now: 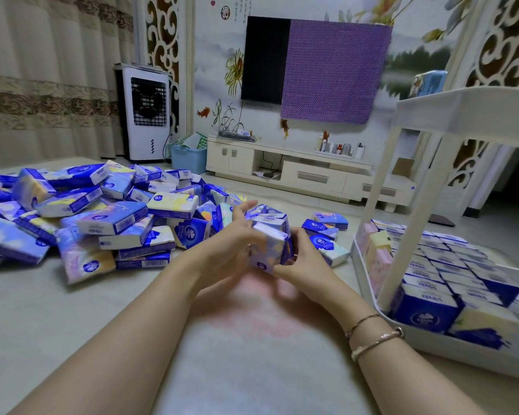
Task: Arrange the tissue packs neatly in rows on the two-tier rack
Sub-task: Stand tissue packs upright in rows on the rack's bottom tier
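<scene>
Head-worn view, facing forward and down, close over floor [72, 324]

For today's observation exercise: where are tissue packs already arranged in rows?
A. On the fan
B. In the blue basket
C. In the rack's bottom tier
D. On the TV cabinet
C: the rack's bottom tier holds tissue packs standing upright in rows.

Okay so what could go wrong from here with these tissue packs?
Both hands, left and right, clamp a stack of packs from the sides; the middle ones might slip out. The lower tier looks nearly full, so forcing them in could upset the rows. The rack's post stands in the way.
</scene>
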Motion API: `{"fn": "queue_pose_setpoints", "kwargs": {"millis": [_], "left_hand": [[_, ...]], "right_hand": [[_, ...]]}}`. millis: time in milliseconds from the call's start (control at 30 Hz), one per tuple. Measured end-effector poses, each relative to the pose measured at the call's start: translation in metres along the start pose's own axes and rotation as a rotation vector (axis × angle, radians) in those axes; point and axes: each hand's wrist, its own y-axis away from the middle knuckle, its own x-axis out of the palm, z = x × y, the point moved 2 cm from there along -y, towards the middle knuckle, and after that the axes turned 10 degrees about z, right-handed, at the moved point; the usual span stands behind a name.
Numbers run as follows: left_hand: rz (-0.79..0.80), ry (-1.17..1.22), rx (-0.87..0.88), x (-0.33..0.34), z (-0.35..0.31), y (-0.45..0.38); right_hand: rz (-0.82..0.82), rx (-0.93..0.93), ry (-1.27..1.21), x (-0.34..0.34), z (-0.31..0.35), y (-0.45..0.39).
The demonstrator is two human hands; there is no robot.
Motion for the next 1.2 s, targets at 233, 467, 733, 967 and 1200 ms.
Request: {"fn": "queue_pose_setpoints", "kwargs": {"millis": [233, 467, 733, 967, 1200], "left_hand": [[0.117, -0.063, -0.069, -0.012, 0.013, 0.000], [0.115, -0.267, -0.037, 0.004, 0.004, 0.013], [0.160, -0.422, 0.063, 0.032, 0.005, 0.091], [0.245, -0.472, 0.078, 0.098, -0.036, 0.137], [0.306, -0.592, 0.148, 0.178, -0.048, 0.125]], "right_hand": [[-0.018, 0.002, -0.057, 0.002, -0.003, -0.004], [-0.086, 0.054, -0.089, 0.003, 0.007, 0.003], [0.040, 0.071, -0.035, 0.005, 0.032, 0.081], [0.030, 0.038, -0.249, -0.028, 0.063, 0.158], [-0.036, 0.017, -0.321, -0.095, 0.065, 0.210]]}}
